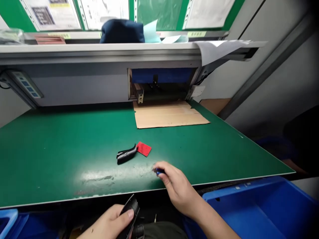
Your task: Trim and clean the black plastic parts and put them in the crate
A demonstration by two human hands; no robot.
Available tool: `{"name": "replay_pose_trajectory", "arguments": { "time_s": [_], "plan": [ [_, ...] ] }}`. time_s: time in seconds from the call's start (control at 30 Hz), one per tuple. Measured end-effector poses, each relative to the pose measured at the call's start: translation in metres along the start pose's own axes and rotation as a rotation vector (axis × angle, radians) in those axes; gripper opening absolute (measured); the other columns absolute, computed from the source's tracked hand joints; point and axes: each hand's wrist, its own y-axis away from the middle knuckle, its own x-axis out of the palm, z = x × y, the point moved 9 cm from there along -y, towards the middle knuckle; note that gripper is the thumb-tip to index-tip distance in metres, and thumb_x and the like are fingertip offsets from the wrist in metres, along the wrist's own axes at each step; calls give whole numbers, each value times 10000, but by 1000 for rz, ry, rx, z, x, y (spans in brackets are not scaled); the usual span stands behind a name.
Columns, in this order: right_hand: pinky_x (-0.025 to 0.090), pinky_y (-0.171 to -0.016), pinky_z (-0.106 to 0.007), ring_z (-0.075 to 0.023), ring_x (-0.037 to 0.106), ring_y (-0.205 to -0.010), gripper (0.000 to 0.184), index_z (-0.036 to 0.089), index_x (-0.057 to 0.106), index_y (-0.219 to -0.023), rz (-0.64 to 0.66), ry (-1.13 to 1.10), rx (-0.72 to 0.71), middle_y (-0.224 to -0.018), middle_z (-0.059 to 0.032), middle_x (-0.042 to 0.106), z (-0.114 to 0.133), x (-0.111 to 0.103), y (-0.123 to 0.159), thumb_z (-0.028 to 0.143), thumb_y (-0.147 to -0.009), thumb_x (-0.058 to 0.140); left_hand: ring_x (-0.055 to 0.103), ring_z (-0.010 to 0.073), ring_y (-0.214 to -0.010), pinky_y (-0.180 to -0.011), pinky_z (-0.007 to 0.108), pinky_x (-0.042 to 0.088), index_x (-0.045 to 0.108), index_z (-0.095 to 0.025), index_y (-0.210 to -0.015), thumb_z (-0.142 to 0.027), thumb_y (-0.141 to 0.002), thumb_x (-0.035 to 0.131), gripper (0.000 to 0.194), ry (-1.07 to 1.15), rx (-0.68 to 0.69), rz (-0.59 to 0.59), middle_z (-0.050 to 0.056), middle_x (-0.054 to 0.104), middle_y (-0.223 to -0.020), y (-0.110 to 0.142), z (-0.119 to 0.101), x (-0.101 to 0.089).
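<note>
My right hand [175, 186] reaches over the front edge of the green mat [62, 146] and pinches a small blue object [159, 171] at its fingertips. My left hand [109, 222] is below the table edge, fingers wrapped round a black handheld device [131, 212]. On the mat ahead lies a black striped strap [126, 154] with a red tag [144, 148] attached, apart from both hands.
A flat cardboard sheet [166, 114] lies at the back of the mat below a dark opening [160, 84] in the grey shelf unit. Blue bins stand at the lower right [259, 209] and lower left [7, 219]. A dark blue cloth [122, 30] rests on the shelf.
</note>
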Motion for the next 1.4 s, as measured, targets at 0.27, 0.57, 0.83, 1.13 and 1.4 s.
{"name": "replay_pose_trajectory", "arguments": {
  "time_s": [0.27, 0.57, 0.83, 1.13, 1.4],
  "plan": [
    [330, -719, -346, -211, 452, -789, 377, 179, 511, -1117, 231, 177, -128, -889, -63, 516, 35, 41, 24, 356, -1067, 182, 608, 150, -627, -607, 266, 472, 606, -133, -1008, -560, -874, 490, 463, -108, -54, 129, 57, 647, -859, 20, -27, 15],
    [218, -638, -323, -196, 376, -688, 838, 173, 621, -932, 202, 473, -205, -760, -39, 453, 42, 47, 18, 727, -918, -8, 595, 102, -605, -537, 170, 433, 636, -151, -1028, -486, -900, 501, 384, 0, -68, 228, 90, 716, -881, 21, -26, 29],
    [168, -596, -324, -177, 355, -632, 753, 173, 523, -721, 219, 541, -241, -697, -37, 458, 32, 59, 20, 625, -987, -18, 548, 83, -533, -495, 162, 415, 658, -140, -956, -550, -901, 442, 467, -178, -58, 186, 85, 719, -866, 20, -35, 27],
    [181, -550, -305, -148, 414, -542, 759, 181, 490, -672, 346, 400, -270, -615, -8, 513, 29, 72, 22, 673, -973, -4, 547, 97, -573, -492, 160, 431, 635, -167, -1036, -577, -887, 447, 475, -255, -49, 172, 45, 700, -831, 22, -41, 26],
    [254, -624, -290, -183, 445, -675, 816, 164, 546, -792, 247, 359, -196, -748, -35, 511, 32, 53, 12, 769, -887, 7, 557, 102, -573, -505, 174, 433, 616, -159, -1010, -601, -886, 421, 498, -268, -58, 143, 50, 708, -845, 25, -43, 21]
  ]
}}
